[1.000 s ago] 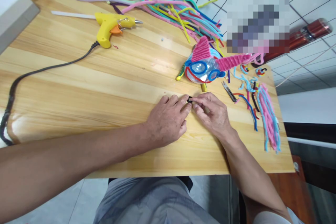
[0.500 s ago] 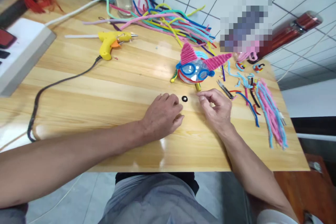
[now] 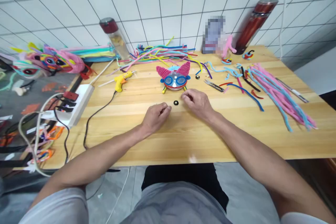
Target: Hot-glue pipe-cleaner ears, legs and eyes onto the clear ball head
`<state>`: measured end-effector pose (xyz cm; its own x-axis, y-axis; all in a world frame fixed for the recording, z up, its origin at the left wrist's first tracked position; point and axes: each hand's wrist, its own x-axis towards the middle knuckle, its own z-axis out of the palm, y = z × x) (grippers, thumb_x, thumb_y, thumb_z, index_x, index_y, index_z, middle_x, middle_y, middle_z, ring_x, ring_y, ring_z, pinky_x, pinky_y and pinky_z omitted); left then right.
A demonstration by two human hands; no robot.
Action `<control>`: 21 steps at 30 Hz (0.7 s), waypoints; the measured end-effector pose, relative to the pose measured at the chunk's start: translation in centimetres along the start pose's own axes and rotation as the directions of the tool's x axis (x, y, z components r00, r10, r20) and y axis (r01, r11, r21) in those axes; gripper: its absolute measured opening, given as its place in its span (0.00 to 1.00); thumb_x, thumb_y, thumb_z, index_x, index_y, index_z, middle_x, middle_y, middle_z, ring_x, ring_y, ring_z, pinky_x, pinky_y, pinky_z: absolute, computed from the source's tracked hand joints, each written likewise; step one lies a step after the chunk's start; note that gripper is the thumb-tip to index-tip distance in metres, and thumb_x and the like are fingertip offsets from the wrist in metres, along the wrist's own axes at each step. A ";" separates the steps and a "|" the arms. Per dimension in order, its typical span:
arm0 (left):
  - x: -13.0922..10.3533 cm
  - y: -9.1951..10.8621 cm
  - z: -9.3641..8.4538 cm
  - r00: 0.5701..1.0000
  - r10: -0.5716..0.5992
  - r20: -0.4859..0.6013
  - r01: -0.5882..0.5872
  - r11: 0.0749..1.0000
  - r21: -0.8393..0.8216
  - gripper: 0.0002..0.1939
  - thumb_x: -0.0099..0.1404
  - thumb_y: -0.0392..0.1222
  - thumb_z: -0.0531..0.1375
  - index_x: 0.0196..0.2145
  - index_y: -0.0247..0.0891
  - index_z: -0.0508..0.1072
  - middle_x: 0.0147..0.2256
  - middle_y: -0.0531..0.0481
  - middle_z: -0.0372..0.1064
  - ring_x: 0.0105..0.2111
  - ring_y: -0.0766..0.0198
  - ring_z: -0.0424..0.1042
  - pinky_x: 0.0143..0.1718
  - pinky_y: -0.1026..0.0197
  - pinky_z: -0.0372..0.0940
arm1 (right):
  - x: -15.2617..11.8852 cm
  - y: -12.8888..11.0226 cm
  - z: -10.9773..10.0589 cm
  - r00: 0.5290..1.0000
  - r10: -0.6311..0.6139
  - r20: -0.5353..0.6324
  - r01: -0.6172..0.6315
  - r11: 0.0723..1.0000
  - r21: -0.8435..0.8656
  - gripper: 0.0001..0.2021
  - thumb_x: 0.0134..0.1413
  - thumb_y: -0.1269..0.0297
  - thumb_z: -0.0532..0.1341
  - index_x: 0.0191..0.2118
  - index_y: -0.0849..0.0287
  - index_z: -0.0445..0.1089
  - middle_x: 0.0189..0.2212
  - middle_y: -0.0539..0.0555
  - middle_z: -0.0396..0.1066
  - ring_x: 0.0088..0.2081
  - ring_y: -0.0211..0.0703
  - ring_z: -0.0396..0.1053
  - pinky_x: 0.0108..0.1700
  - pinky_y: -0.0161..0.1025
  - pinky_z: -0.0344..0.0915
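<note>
A clear rounded figure (image 3: pixel 174 81) with pink pipe-cleaner ears, blue ring eyes, a red mouth line and yellow feet stands on the wooden table. In front of it lies a small black ring (image 3: pixel 176 103) with a pale centre. My left hand (image 3: pixel 156 114) rests on the table just left of that ring, fingers curled and nothing visible in them. To the ring's right, my right hand (image 3: pixel 196 101) is curled closed near the figure's right foot, and no object shows in it. Another small black piece (image 3: pixel 197 77) lies right of the figure.
A yellow glue gun (image 3: pixel 120 81) and a white power strip (image 3: pixel 80 106) are on the left. Loose pipe cleaners (image 3: pixel 162 55) lie at the back by a bottle (image 3: pixel 115 38). Thread snips (image 3: pixel 214 85), a pink-and-blue pipe-cleaner bundle (image 3: pixel 280 96) and a red flask (image 3: pixel 256 26) are on the right.
The camera view has lifted and pulled back, showing more wall and table. Both hands stay on either side of the black ring, with the left fingers curled closer together.
</note>
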<state>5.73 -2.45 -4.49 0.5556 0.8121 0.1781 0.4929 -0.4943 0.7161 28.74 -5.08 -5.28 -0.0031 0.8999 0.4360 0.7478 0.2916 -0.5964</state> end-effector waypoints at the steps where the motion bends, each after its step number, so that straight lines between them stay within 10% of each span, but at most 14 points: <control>1: 0.0 0.1 0.0 1.000 -0.007 -0.007 0.007 1.000 0.001 0.20 0.72 0.49 0.53 0.23 0.42 0.57 0.21 0.57 0.52 0.25 0.66 0.55 0.31 0.60 0.51 | 0.0 0.0 0.1 1.000 0.007 0.006 -0.007 1.000 -0.006 0.07 0.62 0.69 0.59 0.34 0.55 0.73 0.30 0.52 0.77 0.32 0.43 0.69 0.39 0.39 0.62; 14: 0.2 0.8 -0.5 0.999 -0.052 -0.013 0.052 0.998 -0.043 0.20 0.70 0.53 0.55 0.24 0.40 0.66 0.21 0.56 0.57 0.24 0.66 0.58 0.29 0.62 0.56 | 0.3 -0.8 -0.2 0.995 0.097 0.029 -0.096 0.994 -0.055 0.08 0.63 0.67 0.58 0.32 0.54 0.70 0.31 0.54 0.77 0.34 0.46 0.70 0.39 0.41 0.58; 21: -4.9 11.0 -4.3 0.945 0.311 -0.096 -0.326 0.907 -0.266 0.12 0.75 0.42 0.60 0.31 0.41 0.74 0.25 0.52 0.73 0.24 0.67 0.69 0.28 0.63 0.65 | 0.1 -0.9 0.0 0.997 0.071 0.022 -0.071 0.997 -0.004 0.08 0.66 0.64 0.60 0.35 0.55 0.72 0.35 0.55 0.80 0.37 0.46 0.73 0.41 0.40 0.59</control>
<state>5.51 -10.55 5.41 0.6148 0.6436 0.4559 0.0884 -0.6306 0.7711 28.07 -5.22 -4.67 0.0354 0.9252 0.3778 0.7487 0.2258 -0.6232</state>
